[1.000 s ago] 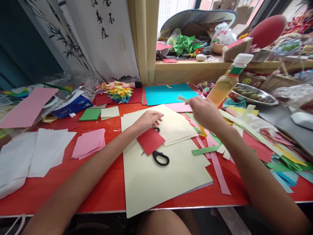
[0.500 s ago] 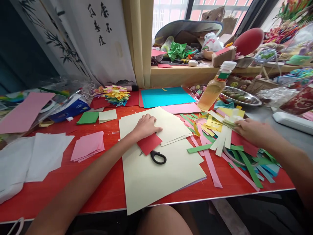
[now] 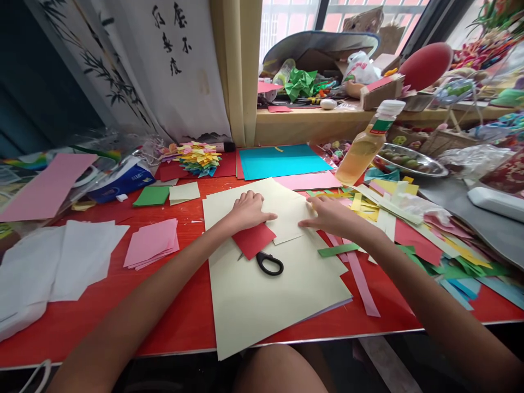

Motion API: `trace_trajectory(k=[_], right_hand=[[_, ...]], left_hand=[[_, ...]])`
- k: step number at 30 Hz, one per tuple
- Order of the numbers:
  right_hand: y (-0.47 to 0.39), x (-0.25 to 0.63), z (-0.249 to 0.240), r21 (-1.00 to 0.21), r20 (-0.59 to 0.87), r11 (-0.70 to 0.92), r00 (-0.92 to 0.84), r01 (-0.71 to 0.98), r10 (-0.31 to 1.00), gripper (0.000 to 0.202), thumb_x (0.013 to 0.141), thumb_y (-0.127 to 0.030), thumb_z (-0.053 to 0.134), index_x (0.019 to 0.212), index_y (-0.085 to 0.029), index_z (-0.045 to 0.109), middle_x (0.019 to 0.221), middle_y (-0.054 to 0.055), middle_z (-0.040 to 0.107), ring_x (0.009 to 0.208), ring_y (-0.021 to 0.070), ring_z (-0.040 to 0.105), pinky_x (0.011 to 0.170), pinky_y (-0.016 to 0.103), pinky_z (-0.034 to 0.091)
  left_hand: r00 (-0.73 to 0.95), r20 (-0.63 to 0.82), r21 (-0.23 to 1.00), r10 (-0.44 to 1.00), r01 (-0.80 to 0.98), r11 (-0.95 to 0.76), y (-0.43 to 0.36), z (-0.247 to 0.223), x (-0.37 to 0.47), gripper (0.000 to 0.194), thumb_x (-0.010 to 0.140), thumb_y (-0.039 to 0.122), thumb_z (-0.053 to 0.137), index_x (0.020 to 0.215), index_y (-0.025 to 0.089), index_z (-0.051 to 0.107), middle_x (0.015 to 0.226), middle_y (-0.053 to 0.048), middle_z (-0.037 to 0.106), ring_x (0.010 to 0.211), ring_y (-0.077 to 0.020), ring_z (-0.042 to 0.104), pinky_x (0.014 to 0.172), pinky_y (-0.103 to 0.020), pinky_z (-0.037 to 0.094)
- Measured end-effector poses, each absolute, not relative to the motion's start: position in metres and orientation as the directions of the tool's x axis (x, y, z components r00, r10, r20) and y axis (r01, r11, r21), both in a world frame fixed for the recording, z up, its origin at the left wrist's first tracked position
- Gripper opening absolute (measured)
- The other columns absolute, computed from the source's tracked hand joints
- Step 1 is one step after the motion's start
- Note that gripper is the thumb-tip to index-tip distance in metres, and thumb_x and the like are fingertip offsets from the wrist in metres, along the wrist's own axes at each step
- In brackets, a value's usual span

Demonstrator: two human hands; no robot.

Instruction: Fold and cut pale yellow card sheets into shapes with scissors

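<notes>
My left hand (image 3: 249, 210) lies on cream paper sheets (image 3: 282, 295), its thumb stretched out to the right. Just under its heel is a red paper square (image 3: 256, 240) that covers most of a pair of scissors; a black handle (image 3: 271, 264) and a bit of the tip stick out. At the right edge of the upper cream sheets (image 3: 286, 213) is my right hand (image 3: 329, 214), thumb and fingers apart, with nothing seen in it. Whether its fingertips press on the paper is hard to tell. Beside it lie paper strips (image 3: 364, 297) in pink, green and yellow.
Pink squares (image 3: 151, 244), green squares (image 3: 151, 196) and white tissue (image 3: 84, 259) lie at left. At the back are a blue-green sheet (image 3: 286, 162) and a folded-paper cluster (image 3: 199, 159). A tilted bottle (image 3: 362, 150) stands beside a metal dish (image 3: 413, 164) at right.
My right hand has let go of the pale strips at the right and moved left to the cream sheets. The strips lie spread out at the right. My left hand keeps its place.
</notes>
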State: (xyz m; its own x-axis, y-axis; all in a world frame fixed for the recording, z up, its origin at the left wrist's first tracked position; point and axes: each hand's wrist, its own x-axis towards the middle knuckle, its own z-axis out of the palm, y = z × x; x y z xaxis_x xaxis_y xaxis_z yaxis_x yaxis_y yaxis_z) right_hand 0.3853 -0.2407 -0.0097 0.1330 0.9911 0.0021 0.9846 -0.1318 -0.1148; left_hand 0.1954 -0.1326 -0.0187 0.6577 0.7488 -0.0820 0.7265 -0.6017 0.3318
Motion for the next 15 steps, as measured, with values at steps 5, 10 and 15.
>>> trace_trajectory(k=[5,10,15], right_hand=[[-0.214,0.390,-0.011,0.094,0.153,-0.108,0.093,0.990,0.984,0.079,0.059,-0.071,0.057,0.110,-0.011,0.056,0.131,0.026,0.041,0.122,0.0462,0.031,0.086,0.058,0.036],[-0.195,0.393,0.001,-0.034,-0.091,-0.072,0.069,0.997,0.993,0.079,0.060,-0.067,0.058,0.118,-0.014,0.052,0.122,0.020,0.050,0.113,0.0391,0.045,0.085,0.049,0.041],[-0.188,0.390,-0.002,-0.150,-0.224,-0.114,0.078,0.982,0.971,0.086,0.060,-0.065,0.059,0.126,-0.012,0.044,0.125,0.019,0.046,0.112,0.0349,0.045,0.086,0.044,0.043]], left_hand=[[0.681,-0.208,0.293,0.702,0.729,-0.619,-0.123,-0.004,0.182,0.067,0.066,0.063,0.050,0.109,0.012,0.051,0.118,-0.018,0.046,0.113,-0.0327,0.040,0.088,-0.040,0.037],[0.634,-0.209,0.284,0.744,0.768,-0.574,-0.132,-0.004,0.187,0.059,0.062,0.052,0.057,0.105,0.012,0.052,0.115,-0.018,0.049,0.108,-0.0309,0.045,0.081,-0.035,0.041],[0.595,-0.201,0.298,0.778,0.794,-0.530,-0.141,-0.006,0.193,0.048,0.063,0.040,0.053,0.103,0.012,0.054,0.114,-0.017,0.050,0.110,-0.0297,0.046,0.081,-0.033,0.040]])
